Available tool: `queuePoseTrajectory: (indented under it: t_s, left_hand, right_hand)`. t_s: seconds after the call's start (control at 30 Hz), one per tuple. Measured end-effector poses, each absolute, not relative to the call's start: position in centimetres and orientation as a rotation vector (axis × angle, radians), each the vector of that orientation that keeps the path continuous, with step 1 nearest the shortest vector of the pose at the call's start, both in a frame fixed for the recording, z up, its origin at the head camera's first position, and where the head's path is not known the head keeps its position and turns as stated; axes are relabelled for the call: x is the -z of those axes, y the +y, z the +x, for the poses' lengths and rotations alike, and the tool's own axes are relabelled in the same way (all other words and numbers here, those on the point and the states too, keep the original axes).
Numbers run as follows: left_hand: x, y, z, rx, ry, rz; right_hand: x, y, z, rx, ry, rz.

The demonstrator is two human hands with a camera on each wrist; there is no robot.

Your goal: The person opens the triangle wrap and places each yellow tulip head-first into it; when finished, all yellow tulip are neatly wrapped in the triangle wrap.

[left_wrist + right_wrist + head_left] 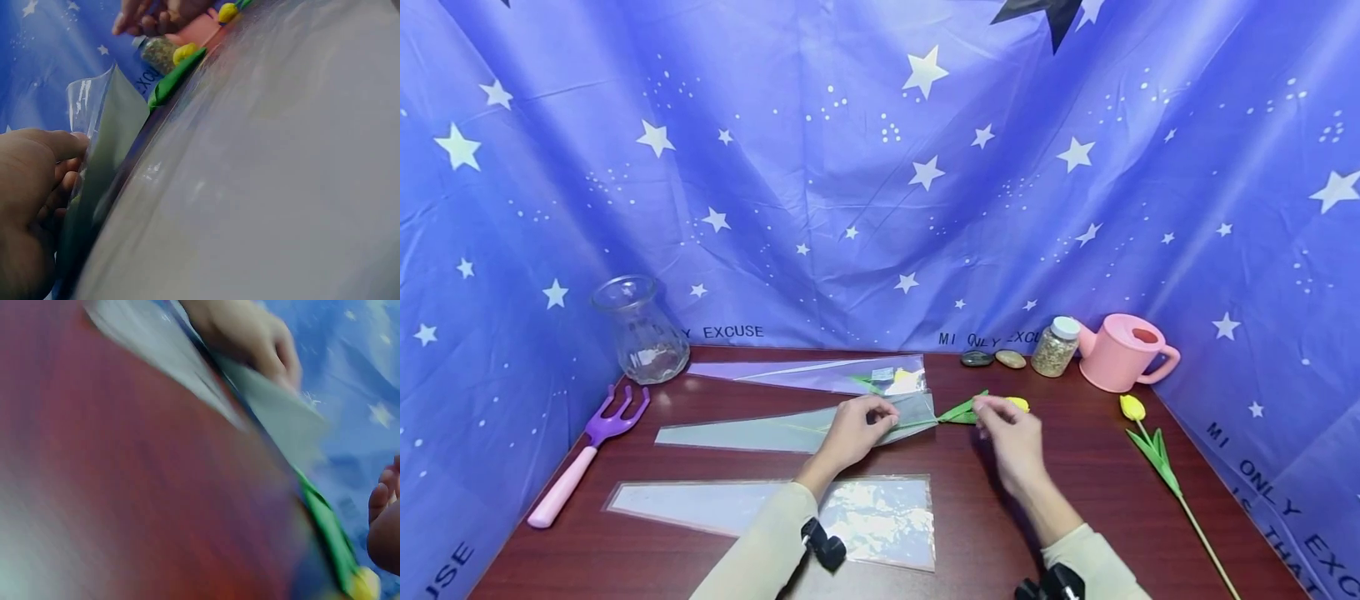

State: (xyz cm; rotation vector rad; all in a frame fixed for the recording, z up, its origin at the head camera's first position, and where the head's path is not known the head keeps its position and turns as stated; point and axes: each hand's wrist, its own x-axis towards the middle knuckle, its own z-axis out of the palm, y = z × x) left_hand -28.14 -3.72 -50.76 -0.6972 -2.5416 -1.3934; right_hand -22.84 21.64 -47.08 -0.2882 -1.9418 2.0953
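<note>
My left hand (855, 431) pinches the upper film of a grey-green tapered flower sleeve (737, 429) near its wide end; the film lifts away from the backing. A yellow tulip (1017, 404) lies with its stem inside that sleeve, its green leaves (964, 412) and bloom sticking out of the mouth. Over the leaves, near the bloom, hovers my right hand (1013, 437), its fingers loosely bent. In the left wrist view, a gap shows between the right hand (165, 15) and the tulip bloom (185, 53).
Behind lies a purple sleeve (805, 374) with a tulip inside; in front, a whitish sleeve (880, 517). A glass vase (651, 333) and purple hand fork (591, 454) are left. Stones (1011, 359), a gravel jar (1056, 348), a pink watering can (1120, 354) and another tulip (1157, 458) are right.
</note>
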Motion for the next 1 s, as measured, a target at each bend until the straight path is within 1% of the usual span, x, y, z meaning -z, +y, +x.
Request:
queuePoseTrajectory:
  t_s: [0.17,0.3,0.43,0.57,0.67,0.8,0.87,1.0]
  left_hand:
    - [50.4,-3.8,-28.0,1.365,-2.538,-0.73]
    - [50.2,-3.8,-27.9,1.357,-2.549,-0.722]
    - [50.1,-3.8,-27.8,1.36,-2.553,-0.708]
    - [50.2,-3.7,-27.8,1.368,-2.552,-0.71]
    - [50.4,-3.6,-27.9,1.368,-2.555,-0.716]
    - [50.5,-3.6,-28.0,1.365,-2.554,-0.714]
    - [50.5,-3.7,-28.0,1.358,-2.552,-0.717]
    - [50.7,-3.7,-28.1,1.36,-2.544,-0.712]
  right_hand:
    - [45.8,26.4,-24.6,-1.746,-2.14,-0.13]
    - [46.3,29.3,-26.3,-1.534,-2.268,0.005]
    - [47.2,30.9,-28.0,-1.396,-2.404,0.138]
    - [47.9,32.0,-29.3,-1.361,-2.494,0.24]
    - [47.5,32.1,-29.1,-1.4,-2.539,0.292]
    - [48.2,32.4,-29.4,-1.445,-2.573,0.372]
    - [49.3,32.9,-30.0,-1.457,-2.572,0.415]
    - [49.7,33.0,-30.1,-1.463,-2.601,0.48]
